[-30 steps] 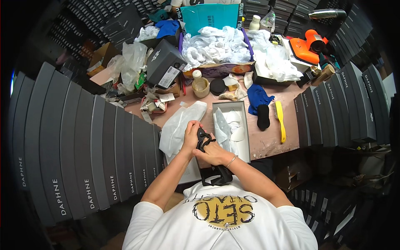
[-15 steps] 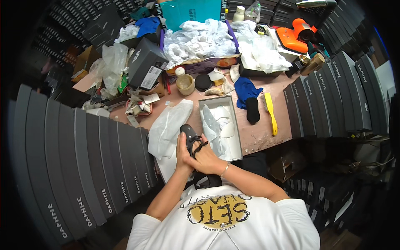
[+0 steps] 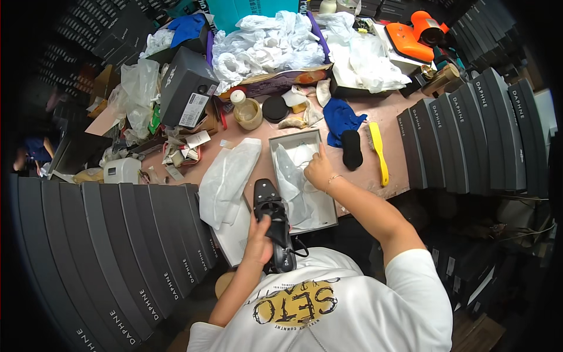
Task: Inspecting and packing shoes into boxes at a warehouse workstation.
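Note:
A black strappy sandal [image 3: 267,193] with small metal studs on its front is gripped in my left hand [image 3: 257,243], close to my body. Its toe points away from me, and a loose strap sticks out near the heel. My right hand [image 3: 318,171] is above the right side of an open grey shoe box [image 3: 326,218], index finger stretched forward and the other fingers partly curled; I see nothing in it. White tissue paper [image 3: 291,176] lies inside the box. To the left of the box is a translucent white sheet [image 3: 229,182].
Right of the box lie a blue cloth [image 3: 342,120], a black pad [image 3: 352,151] and a yellow-handled brush [image 3: 378,154]. Behind stand a jar with a bottle [image 3: 247,111] and a bin of crumpled paper [image 3: 267,50]. Dark shoe boxes [image 3: 146,246] line both sides.
My right hand has left the sandal and moved forward and right over the box. The left hand alone now holds the sandal, turned more lengthwise and lower. The view has shifted slightly.

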`<action>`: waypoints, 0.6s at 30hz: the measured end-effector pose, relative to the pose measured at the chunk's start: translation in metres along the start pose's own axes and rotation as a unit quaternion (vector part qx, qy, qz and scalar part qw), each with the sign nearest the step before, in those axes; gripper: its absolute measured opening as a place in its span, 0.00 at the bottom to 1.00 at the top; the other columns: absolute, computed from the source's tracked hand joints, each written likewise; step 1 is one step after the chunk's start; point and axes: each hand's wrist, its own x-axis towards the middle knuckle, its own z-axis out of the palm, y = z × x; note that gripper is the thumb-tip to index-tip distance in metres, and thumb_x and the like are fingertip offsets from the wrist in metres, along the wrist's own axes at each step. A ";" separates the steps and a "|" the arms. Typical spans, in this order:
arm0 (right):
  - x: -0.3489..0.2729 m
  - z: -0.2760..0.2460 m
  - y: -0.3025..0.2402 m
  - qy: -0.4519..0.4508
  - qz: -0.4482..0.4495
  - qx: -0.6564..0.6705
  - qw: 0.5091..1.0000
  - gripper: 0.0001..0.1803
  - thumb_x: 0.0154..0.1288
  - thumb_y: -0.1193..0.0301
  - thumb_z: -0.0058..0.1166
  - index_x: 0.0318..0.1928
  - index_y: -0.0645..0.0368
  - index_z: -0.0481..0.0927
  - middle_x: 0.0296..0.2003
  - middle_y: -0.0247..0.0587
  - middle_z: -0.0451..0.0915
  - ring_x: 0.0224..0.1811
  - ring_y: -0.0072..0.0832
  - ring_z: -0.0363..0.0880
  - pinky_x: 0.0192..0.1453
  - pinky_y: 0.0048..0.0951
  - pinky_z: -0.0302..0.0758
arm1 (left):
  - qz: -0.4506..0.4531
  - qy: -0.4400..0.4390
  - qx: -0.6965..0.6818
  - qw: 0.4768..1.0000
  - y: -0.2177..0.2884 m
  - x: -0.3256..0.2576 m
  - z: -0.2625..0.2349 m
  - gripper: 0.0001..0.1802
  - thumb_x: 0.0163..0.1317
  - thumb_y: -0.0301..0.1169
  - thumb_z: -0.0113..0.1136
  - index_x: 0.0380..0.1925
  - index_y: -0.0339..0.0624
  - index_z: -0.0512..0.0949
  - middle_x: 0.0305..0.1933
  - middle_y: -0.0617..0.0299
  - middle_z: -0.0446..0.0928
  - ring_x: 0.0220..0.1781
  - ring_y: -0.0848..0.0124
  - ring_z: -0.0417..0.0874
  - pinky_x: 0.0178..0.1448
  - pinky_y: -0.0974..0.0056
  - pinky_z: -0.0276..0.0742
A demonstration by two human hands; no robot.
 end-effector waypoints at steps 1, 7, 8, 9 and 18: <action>0.004 -0.001 -0.005 -0.041 -0.029 -0.084 0.995 0.12 0.60 0.64 0.51 0.37 0.55 0.84 0.33 0.45 0.83 0.39 0.37 0.82 0.65 0.51 0.63 | 0.027 0.017 0.054 0.998 -0.001 -0.004 0.005 0.26 0.65 0.33 0.56 0.61 0.45 0.60 0.49 0.53 0.73 0.44 0.61 0.80 0.47 0.53 0.82; -0.050 -0.037 -0.007 0.099 0.067 0.400 0.909 0.08 0.60 0.72 0.54 0.39 0.60 0.79 0.30 0.40 0.81 0.34 0.32 0.80 0.51 0.40 0.73 | -0.016 0.049 -0.020 0.998 -0.005 -0.003 0.001 0.28 0.59 0.23 0.52 0.60 0.51 0.58 0.50 0.53 0.71 0.46 0.60 0.79 0.47 0.49 0.83; -0.064 -0.059 -0.007 0.124 0.084 0.529 0.835 0.07 0.61 0.73 0.55 0.39 0.61 0.78 0.30 0.38 0.81 0.33 0.30 0.80 0.46 0.36 0.77 | -0.024 0.049 -0.035 0.998 -0.005 0.000 0.001 0.28 0.59 0.23 0.50 0.60 0.51 0.58 0.50 0.53 0.71 0.46 0.59 0.79 0.47 0.49 0.83; -0.076 -0.070 -0.013 0.120 0.105 0.622 0.767 0.07 0.62 0.74 0.54 0.40 0.62 0.77 0.30 0.37 0.81 0.32 0.28 0.80 0.40 0.31 0.77 | -0.024 0.043 -0.041 0.998 -0.005 0.002 0.004 0.30 0.57 0.23 0.49 0.60 0.51 0.57 0.50 0.53 0.70 0.46 0.60 0.79 0.48 0.50 0.83; -0.108 -0.080 -0.112 0.227 0.129 0.625 0.736 0.06 0.63 0.74 0.56 0.38 0.63 0.77 0.25 0.33 0.77 0.25 0.16 0.73 0.26 0.22 0.72 | 0.035 0.008 -0.046 0.998 -0.012 0.001 0.018 0.33 0.56 0.27 0.42 0.65 0.51 0.55 0.54 0.58 0.68 0.55 0.66 0.74 0.59 0.60 0.73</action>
